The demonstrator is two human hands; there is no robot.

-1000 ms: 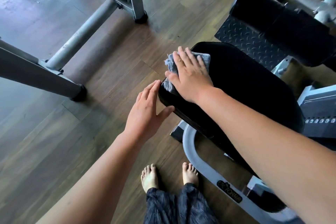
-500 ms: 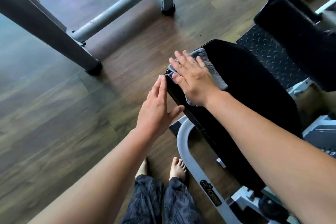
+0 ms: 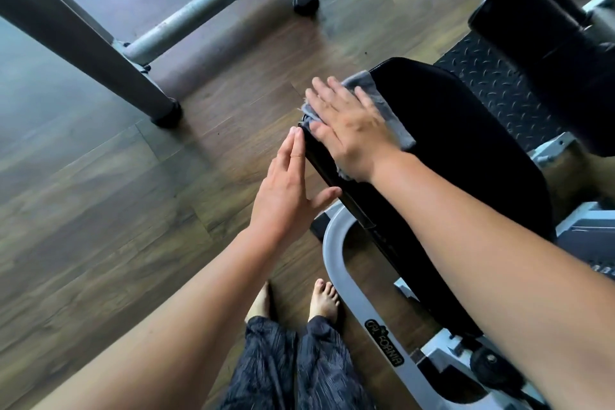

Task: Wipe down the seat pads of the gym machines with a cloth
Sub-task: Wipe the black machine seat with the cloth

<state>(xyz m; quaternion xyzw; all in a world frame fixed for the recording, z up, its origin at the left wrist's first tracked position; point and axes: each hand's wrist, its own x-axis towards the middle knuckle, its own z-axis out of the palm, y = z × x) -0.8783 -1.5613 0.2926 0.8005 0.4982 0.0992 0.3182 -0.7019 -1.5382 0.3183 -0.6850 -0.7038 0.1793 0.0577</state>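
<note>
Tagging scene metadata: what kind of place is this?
Most likely a gym. A black seat pad sits on a grey tubular frame, a second frame stands on the wood floor, and the right hand presses a cloth on the pad.

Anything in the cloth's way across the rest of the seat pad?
Nothing visible. The right hand presses the grey fabric cloth flat on the left corner of the black cushioned seat pad; the top beyond is bare. The left hand lies against its side edge, off the top.
</note>
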